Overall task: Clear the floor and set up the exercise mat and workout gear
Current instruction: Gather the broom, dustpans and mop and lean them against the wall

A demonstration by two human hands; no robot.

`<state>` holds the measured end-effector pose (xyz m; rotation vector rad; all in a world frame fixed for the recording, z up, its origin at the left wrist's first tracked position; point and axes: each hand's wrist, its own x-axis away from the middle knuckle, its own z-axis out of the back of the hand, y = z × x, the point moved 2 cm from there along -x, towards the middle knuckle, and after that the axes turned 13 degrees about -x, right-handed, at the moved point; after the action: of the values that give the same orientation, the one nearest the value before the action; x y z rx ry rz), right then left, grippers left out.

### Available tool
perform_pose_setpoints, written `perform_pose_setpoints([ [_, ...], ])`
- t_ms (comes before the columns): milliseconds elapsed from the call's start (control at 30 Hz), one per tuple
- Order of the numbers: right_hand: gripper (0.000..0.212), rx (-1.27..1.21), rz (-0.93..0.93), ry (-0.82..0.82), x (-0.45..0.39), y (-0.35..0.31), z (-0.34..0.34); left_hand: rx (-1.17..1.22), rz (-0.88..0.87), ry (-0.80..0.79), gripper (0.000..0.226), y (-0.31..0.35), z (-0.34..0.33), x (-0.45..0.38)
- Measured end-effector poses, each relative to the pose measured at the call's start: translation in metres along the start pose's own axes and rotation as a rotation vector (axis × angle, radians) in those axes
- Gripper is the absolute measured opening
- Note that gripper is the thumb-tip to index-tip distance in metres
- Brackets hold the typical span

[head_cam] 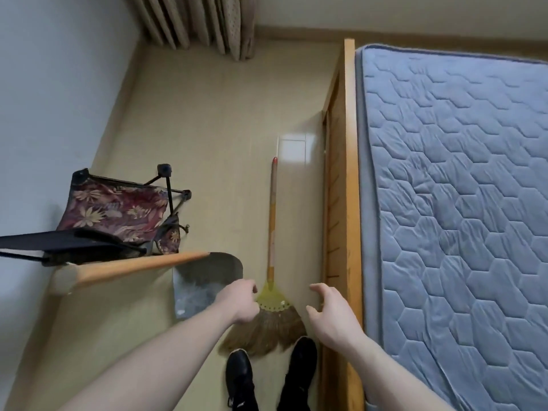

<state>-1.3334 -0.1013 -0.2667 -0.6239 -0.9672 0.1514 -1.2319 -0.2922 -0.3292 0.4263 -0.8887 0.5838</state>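
Observation:
A straw broom [272,226] lies flat on the beige floor, its long wooden handle pointing away from me and its bristle head [267,330] just in front of my black shoes [240,378]. My left hand [240,301] hovers beside the broom's yellow collar, fingers loosely curled, holding nothing. To the right of the bristle head my right hand [332,312] is spread with bent fingers, also empty. A grey dustpan [204,280] with a long wooden handle [139,266] rests on the floor to the left of the broom.
A folding camp chair [118,215] with flowered fabric stands at the left wall. A wooden bed frame [347,203] with a blue quilted mattress [459,203] fills the right side. Curtains [204,22] hang at the far wall. A bright patch of light [293,149] lies on the floor.

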Motion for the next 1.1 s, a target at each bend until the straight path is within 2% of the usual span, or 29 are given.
perform_pose_setpoints([
  [367,0.058,-0.006,-0.056,-0.013,-0.257,0.127,-0.101,0.085,0.176,0.052,0.051,0.004,-0.143,-0.307],
  [567,0.067,-0.038,-0.133,0.086,-0.333,0.171,-0.149,0.17,0.274,0.134,0.059,0.009,-0.195,-0.411],
  [633,0.071,-0.052,-0.134,0.089,-0.344,0.182,-0.163,0.186,0.287,0.199,0.052,0.01,-0.205,-0.432],
  [733,0.073,-0.036,-0.132,0.079,-0.355,0.195,-0.164,0.21,0.285,0.262,0.038,0.011,-0.209,-0.445],
  [900,0.068,-0.128,-0.092,0.147,-0.327,0.171,-0.133,0.321,0.245,0.26,0.04,0.012,-0.193,-0.397],
  [1000,0.065,-0.193,0.014,0.167,-0.294,0.121,-0.099,0.329,0.185,0.218,0.034,0.017,-0.172,-0.341],
  [1100,0.08,-0.255,0.141,0.138,-0.255,0.049,-0.059,0.321,0.139,0.149,0.036,0.018,-0.154,-0.277],
])
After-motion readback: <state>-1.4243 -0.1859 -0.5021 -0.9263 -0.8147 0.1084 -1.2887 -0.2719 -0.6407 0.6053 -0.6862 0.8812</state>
